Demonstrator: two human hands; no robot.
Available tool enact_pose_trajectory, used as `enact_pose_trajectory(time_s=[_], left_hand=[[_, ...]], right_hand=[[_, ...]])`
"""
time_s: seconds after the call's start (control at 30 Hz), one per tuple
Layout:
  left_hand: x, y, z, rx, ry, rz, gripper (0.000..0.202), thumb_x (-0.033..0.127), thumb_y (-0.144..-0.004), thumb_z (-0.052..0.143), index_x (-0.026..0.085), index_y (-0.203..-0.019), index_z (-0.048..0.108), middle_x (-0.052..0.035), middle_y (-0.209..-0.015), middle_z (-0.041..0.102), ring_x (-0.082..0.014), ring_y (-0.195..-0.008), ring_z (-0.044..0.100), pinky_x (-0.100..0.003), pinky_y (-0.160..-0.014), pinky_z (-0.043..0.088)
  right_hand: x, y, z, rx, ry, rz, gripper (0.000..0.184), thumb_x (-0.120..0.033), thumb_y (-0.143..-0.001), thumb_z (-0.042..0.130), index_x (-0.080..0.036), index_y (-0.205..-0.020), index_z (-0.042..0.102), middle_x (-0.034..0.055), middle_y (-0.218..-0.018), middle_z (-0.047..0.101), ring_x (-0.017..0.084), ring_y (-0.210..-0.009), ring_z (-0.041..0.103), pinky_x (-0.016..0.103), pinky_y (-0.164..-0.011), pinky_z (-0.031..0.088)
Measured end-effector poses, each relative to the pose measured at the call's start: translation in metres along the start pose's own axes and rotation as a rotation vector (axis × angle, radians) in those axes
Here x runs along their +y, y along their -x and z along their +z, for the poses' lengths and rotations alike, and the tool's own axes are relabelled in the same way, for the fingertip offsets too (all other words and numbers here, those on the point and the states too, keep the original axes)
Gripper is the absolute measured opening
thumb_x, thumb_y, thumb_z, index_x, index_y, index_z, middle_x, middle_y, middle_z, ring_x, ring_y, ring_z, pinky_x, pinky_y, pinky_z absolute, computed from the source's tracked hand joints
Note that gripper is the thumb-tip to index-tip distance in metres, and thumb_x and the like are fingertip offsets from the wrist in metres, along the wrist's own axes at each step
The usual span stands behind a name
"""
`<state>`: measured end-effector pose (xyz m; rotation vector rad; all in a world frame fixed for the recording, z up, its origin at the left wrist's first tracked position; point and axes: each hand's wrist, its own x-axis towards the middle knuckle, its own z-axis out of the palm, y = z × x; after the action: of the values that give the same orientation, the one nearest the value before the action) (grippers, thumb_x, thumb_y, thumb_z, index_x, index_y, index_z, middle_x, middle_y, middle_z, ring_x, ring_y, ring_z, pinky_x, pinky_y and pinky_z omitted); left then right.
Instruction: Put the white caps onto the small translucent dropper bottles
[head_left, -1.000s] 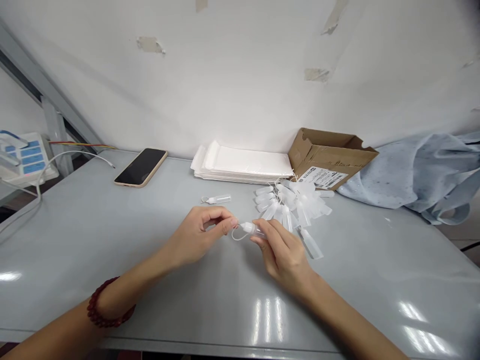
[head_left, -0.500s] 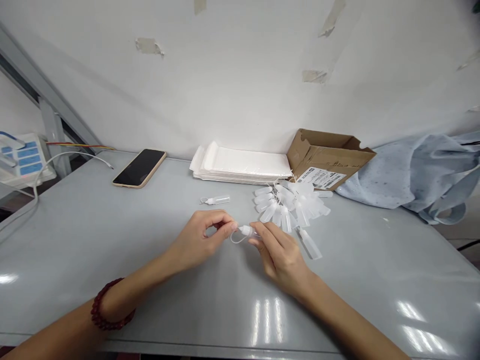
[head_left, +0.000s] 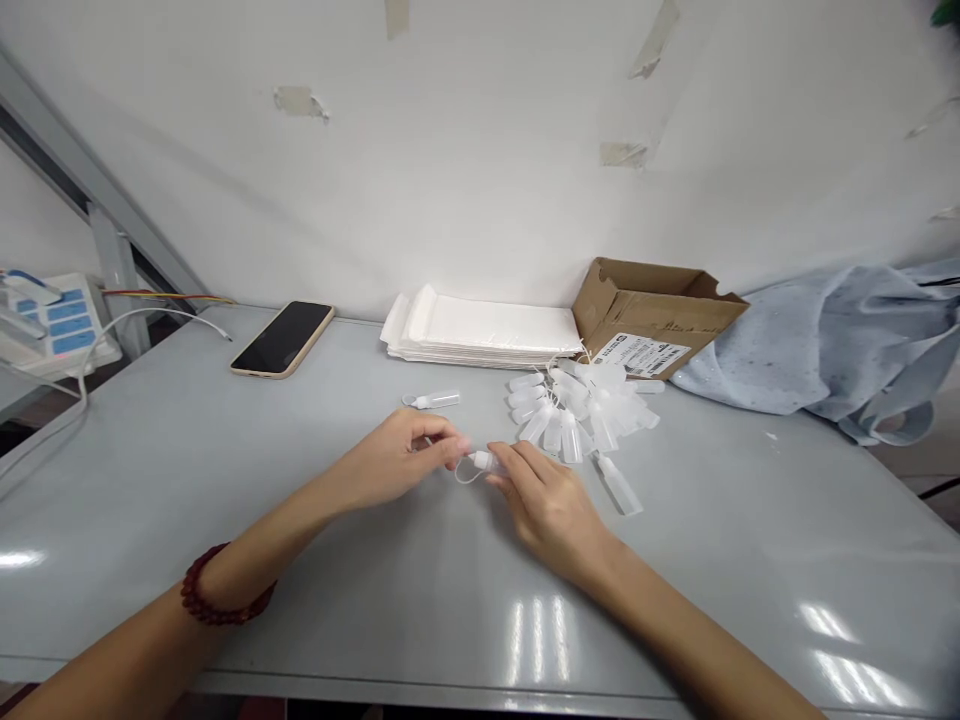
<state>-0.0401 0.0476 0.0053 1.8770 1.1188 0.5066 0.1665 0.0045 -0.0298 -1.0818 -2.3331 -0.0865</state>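
Between my hands is a small clear dropper bottle (head_left: pixel 484 461) with a white top and a thin looped strap. My right hand (head_left: pixel 547 505) grips its body, most of which the fingers hide. At the nozzle end, the pinched thumb and forefinger of my left hand (head_left: pixel 409 458) close on the tip; the fingertips are slightly blurred. One similar bottle (head_left: pixel 439 399) lies on its side beyond my left hand. To the right is a heap of several more translucent bottles (head_left: pixel 574 405), with a single bottle (head_left: pixel 620 485) lying just in front of it.
White padded envelopes (head_left: pixel 495 325) are stacked against the wall beside an open cardboard box (head_left: pixel 660 315). Blue-grey cloth (head_left: pixel 795 340) lies at the right. A phone (head_left: pixel 283 340) rests back left, near a white cable (head_left: pixel 161 308) and a power strip (head_left: pixel 64 325).
Both hands have shifted slightly left with the dropper bottle still between them. The camera view has moved a little; the other things stay in place.
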Motion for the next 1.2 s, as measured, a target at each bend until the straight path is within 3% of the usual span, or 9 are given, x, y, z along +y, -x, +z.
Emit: enact_pose_trajectory(time_s=[0.23, 0.43, 0.57, 0.73, 0.87, 1.03, 1.2], left_hand=[[0.0, 0.0, 0.001, -0.06, 0.047, -0.034, 0.029, 0.042, -0.084, 0.054, 0.018, -0.075, 0.067, -0.001, -0.071, 0.064, -0.0151, -0.067, 0.056, -0.023, -0.06, 0.042], [-0.004, -0.003, -0.01, 0.084, -0.061, -0.108, 0.029, 0.042, -0.082, 0.054, 0.017, -0.074, 0.067, 0.0001, -0.065, 0.06, -0.0132, -0.059, 0.052, -0.021, -0.052, 0.037], [-0.009, -0.005, -0.019, 0.177, -0.175, -0.16, 0.03, 0.042, -0.081, 0.052, 0.016, -0.075, 0.066, -0.0009, -0.067, 0.062, -0.014, -0.059, 0.052, -0.022, -0.05, 0.035], [-0.014, -0.006, -0.023, 0.265, -0.405, -0.233, 0.031, 0.042, -0.084, 0.046, 0.018, -0.079, 0.065, -0.0033, -0.074, 0.065, -0.0197, -0.07, 0.058, -0.028, -0.059, 0.04], [-0.02, -0.006, -0.018, 0.288, -0.513, -0.153, 0.028, 0.04, -0.085, 0.047, 0.018, -0.088, 0.063, -0.0048, -0.087, 0.063, -0.02, -0.074, 0.059, -0.031, -0.065, 0.042], [-0.031, -0.009, -0.005, 0.243, -0.569, -0.044, 0.032, 0.038, -0.087, 0.045, 0.02, -0.109, 0.06, -0.0053, -0.096, 0.06, -0.0194, -0.075, 0.059, -0.032, -0.067, 0.044], [-0.035, -0.015, 0.001, 0.252, -0.66, -0.025, 0.024, 0.033, -0.086, 0.045, 0.017, -0.095, 0.06, -0.0059, -0.088, 0.06, -0.0216, -0.077, 0.058, -0.032, -0.066, 0.043]], right_hand=[[-0.003, -0.001, 0.0, 0.015, -0.021, 0.021, 0.02, -0.021, -0.095, 0.043, -0.01, -0.105, 0.056, 0.0092, -0.08, 0.063, 0.016, -0.065, 0.06, 0.026, -0.056, 0.048], [0.014, -0.006, -0.011, -0.018, 0.148, 0.155, 0.034, -0.038, -0.094, 0.044, -0.01, -0.11, 0.054, 0.016, -0.098, 0.063, 0.027, -0.088, 0.06, 0.032, -0.058, 0.049], [0.028, -0.01, -0.023, -0.073, 0.318, 0.377, 0.017, -0.026, -0.091, 0.047, -0.014, -0.087, 0.059, 0.01, -0.085, 0.063, 0.02, -0.066, 0.058, 0.026, -0.044, 0.034], [0.028, -0.016, -0.038, -0.32, 0.438, 0.625, 0.017, -0.02, -0.09, 0.045, -0.016, -0.077, 0.056, 0.0044, -0.077, 0.064, 0.016, -0.053, 0.056, 0.025, -0.043, 0.022], [0.028, -0.019, -0.042, -0.445, 0.458, 0.713, 0.017, -0.025, -0.09, 0.045, -0.017, -0.081, 0.057, 0.0048, -0.074, 0.067, 0.021, -0.058, 0.062, 0.026, -0.045, 0.022], [0.029, -0.019, -0.041, -0.499, 0.472, 0.78, 0.021, -0.029, -0.091, 0.044, -0.014, -0.09, 0.059, 0.0093, -0.073, 0.069, 0.027, -0.065, 0.067, 0.027, -0.047, 0.025], [0.031, -0.019, -0.042, -0.523, 0.474, 0.815, 0.022, -0.028, -0.089, 0.045, -0.013, -0.088, 0.061, 0.0131, -0.077, 0.069, 0.028, -0.069, 0.068, 0.027, -0.047, 0.027]])
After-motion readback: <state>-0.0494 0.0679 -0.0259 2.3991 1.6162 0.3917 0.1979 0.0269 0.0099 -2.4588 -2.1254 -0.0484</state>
